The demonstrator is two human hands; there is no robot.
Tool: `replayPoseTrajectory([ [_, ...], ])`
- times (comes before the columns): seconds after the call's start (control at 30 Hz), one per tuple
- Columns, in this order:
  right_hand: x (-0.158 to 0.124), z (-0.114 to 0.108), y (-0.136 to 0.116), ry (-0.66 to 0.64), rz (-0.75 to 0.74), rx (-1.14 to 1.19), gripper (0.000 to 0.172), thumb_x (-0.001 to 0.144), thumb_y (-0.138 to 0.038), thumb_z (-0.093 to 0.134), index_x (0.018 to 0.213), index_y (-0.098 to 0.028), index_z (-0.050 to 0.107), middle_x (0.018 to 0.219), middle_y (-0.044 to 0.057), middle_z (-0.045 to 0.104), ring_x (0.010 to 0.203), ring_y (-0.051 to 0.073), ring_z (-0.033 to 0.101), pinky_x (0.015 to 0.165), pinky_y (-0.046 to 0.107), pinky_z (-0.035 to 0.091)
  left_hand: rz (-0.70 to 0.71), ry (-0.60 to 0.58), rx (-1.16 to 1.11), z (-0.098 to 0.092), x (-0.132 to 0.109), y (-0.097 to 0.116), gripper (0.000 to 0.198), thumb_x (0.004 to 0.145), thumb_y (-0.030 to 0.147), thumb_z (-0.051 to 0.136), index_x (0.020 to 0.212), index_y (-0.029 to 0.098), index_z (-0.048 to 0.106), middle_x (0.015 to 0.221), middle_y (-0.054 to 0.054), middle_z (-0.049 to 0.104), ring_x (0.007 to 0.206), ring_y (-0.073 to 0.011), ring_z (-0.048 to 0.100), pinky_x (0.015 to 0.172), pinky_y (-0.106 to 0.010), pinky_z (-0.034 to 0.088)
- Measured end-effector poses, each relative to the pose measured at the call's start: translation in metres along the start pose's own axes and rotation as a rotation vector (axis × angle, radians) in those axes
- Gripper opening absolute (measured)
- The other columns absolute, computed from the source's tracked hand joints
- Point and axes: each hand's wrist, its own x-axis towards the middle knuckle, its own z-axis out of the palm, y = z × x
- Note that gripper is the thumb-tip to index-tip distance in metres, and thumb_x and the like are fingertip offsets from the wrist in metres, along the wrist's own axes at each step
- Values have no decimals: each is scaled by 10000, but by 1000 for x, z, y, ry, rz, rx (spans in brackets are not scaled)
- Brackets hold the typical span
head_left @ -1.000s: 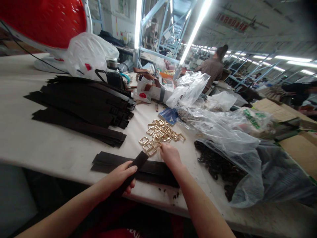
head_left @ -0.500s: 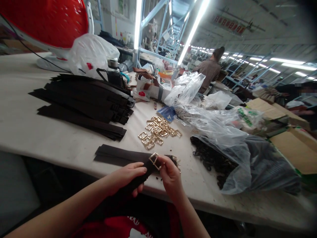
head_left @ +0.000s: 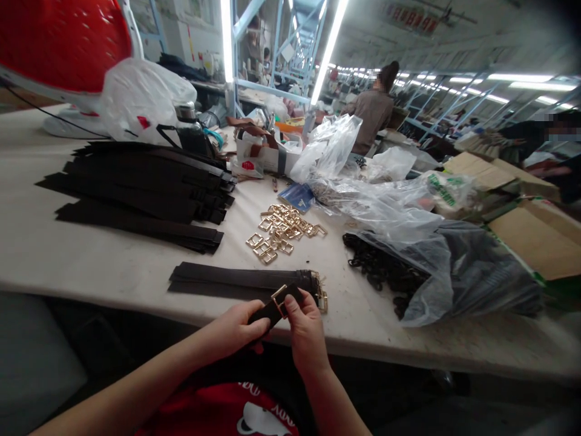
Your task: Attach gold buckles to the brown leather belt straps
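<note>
Our left hand point(head_left: 242, 324) grips the dark strap point(head_left: 267, 312), seemingly to steady it, while our right hand point(head_left: 308, 324) pinches its end by the gold buckle point(head_left: 279, 292) — between both hands; loose buckles point(head_left: 287, 221) lie at twelve o'clock — within reach, we judge.

**Covered, cropped and unreadable**

Most fingers of the left hand point(head_left: 245, 324) are hidden by the black strap point(head_left: 269, 313) in its grip, and the strap's lower length is out of sight behind that hand. The right hand point(head_left: 307, 324) and the strap's end cover part of the gold buckle point(head_left: 278, 292); how it is threaded cannot be made out. In the buckle heap point(head_left: 284, 221), overlapping frames hide one another. The bottom edge cuts off both forearms and the red shirt's point(head_left: 213, 412) print. The left and top edges crop the red disc-shaped object point(head_left: 63, 42). The overhead sign point(head_left: 411, 21) is too blurred to read, and the right edge crops a dark-clothed person point(head_left: 521, 140).
</note>
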Motion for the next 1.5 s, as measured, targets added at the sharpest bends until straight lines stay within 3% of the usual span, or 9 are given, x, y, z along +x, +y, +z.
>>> replayPoseTrajectory([
  [0.17, -9, 2, -3, -137, 68, -42, 242, 743, -329, 619, 930, -181, 575, 871, 17, 645, 754, 144, 576, 685, 256, 452, 22, 35, -69, -3, -1, 4, 315, 763, 476, 510, 778, 162, 498, 659, 43, 517, 513, -102, 513, 454, -189, 376],
  [0.4, -10, 1, 6, -69, 130, 10, 228, 787, -375, 539, 898, -179, 574, 807, 21, 642, 668, 142, 577, 593, 251, 466, 8, -54, -172, -3, 2, -6, 325, 783, 479, 505, 771, 154, 516, 677, 25, 554, 500, -88, 520, 477, -184, 369],
  [0.77, -28, 1, 2, -167, 204, 26, 248, 775, -295, 574, 1002, -204, 529, 859, 13, 635, 639, 123, 584, 614, 245, 483, -52, -30, -201, 0, 0, -19, 394, 755, 529, 511, 729, 137, 541, 573, 26, 534, 423, -77, 454, 412, -182, 316],
  [1.0, -29, -1, 7, -151, 235, -5, 253, 773, -336, 574, 984, -201, 536, 824, 11, 618, 618, 130, 555, 576, 254, 463, -46, -14, -143, 5, -7, -19, 410, 777, 541, 466, 738, 139, 531, 565, 30, 514, 416, -76, 442, 402, -183, 335],
  [1.07, -30, -2, 9, -134, 152, -146, 220, 792, -347, 547, 960, -206, 543, 816, 13, 611, 631, 140, 550, 584, 269, 458, -47, -5, -163, 7, -7, -21, 381, 780, 524, 462, 726, 150, 510, 564, 37, 502, 411, -74, 435, 396, -181, 337],
  [1.23, -32, -9, 13, -56, -347, -629, 96, 796, -286, 544, 765, -204, 582, 790, 28, 558, 764, 168, 521, 711, 297, 419, -58, 40, -130, 15, -9, -21, 298, 798, 448, 438, 689, 171, 469, 549, 49, 484, 383, -73, 411, 372, -177, 306],
  [1.3, -30, -11, 15, -75, -314, -617, 105, 801, -289, 537, 750, -201, 560, 760, 16, 543, 730, 156, 512, 677, 280, 417, -38, 83, -31, 18, -12, -18, 288, 811, 432, 419, 695, 176, 482, 560, 40, 502, 414, -93, 438, 389, -188, 324],
  [1.4, -25, -13, 16, -111, -141, -488, 122, 809, -314, 520, 779, -195, 514, 705, -14, 526, 648, 132, 498, 604, 252, 412, 82, 93, 142, 16, -13, -13, 246, 805, 409, 460, 745, 182, 534, 662, 5, 583, 592, -144, 531, 536, -212, 408],
  [1.5, -20, -16, 13, -80, -180, -522, 134, 805, -319, 520, 765, -193, 494, 699, -20, 509, 649, 129, 489, 606, 250, 400, 85, 10, 182, 10, -5, -14, 292, 797, 461, 462, 712, 190, 530, 643, 4, 583, 545, -144, 526, 504, -208, 395],
])
